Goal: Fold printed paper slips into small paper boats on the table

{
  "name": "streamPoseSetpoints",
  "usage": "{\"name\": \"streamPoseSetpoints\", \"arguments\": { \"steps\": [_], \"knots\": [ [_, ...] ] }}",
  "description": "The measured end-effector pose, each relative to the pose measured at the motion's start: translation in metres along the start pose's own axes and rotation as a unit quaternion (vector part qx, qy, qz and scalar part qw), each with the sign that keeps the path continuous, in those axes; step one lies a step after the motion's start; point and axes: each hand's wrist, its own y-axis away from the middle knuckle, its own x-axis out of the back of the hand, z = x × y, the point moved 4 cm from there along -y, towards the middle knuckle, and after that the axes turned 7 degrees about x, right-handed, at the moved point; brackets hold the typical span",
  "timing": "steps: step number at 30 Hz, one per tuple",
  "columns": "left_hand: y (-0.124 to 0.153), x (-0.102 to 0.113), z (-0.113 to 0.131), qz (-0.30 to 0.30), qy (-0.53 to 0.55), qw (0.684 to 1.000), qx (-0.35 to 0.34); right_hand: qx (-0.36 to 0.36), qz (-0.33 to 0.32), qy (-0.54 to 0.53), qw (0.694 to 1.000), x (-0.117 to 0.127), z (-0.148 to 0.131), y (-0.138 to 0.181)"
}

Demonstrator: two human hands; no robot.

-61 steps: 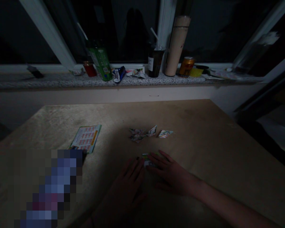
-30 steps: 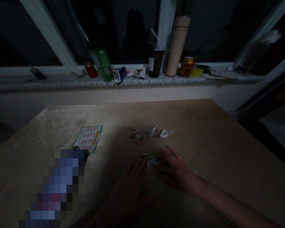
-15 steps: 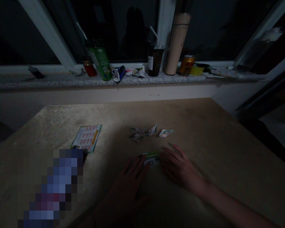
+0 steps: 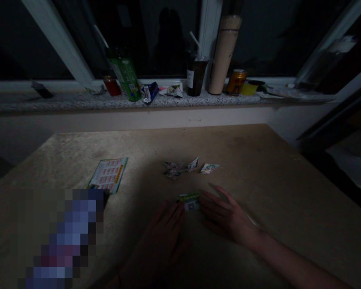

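Between my two hands a small printed piece of paper point(image 4: 191, 200), green along its top and with a square code below, lies on the table. My left hand point(image 4: 165, 230) rests flat at its left edge, fingers stretched out. On the other side my right hand point(image 4: 224, 212) has its fingers extended, the tips at the paper's right edge. Beyond the hands lie folded patterned paper pieces: a clustered group point(image 4: 173, 170), a pointed one point(image 4: 192, 165) beside it, and a separate diamond-like one point(image 4: 209, 168) to the right. Shadow dims my left hand and both thumbs.
A printed sheet with red grids point(image 4: 110, 173) lies at left on the table point(image 4: 252, 152), beside a blurred-out bluish area. The windowsill point(image 4: 174, 103) holds a green container point(image 4: 126, 78), a dark cup with straw point(image 4: 196, 78), a tall pinkish flask point(image 4: 225, 56) and an orange can point(image 4: 236, 82).
My right hand has shifted slightly left, its fingers now closer to the paper's right edge. My left hand stays nearly in place. The folded pieces lie as before.
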Motion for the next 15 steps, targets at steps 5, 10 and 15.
{"name": "streamPoseSetpoints", "arguments": {
  "steps": [5, 10, 15],
  "knots": [
    [-0.001, -0.005, 0.000, 0.002, 0.004, 1.000, 0.013, -0.023, -0.028, -0.037, 0.999, -0.004, 0.000, -0.002],
    [-0.014, -0.001, 0.001, 0.012, 0.017, 0.999, 0.043, -0.052, 0.013, -0.048, 0.997, 0.000, 0.001, -0.006],
    [-0.022, -0.002, -0.003, -0.013, 0.033, 0.999, 0.028, -0.057, 0.022, -0.048, 0.997, 0.002, 0.002, -0.006]
  ]
}}
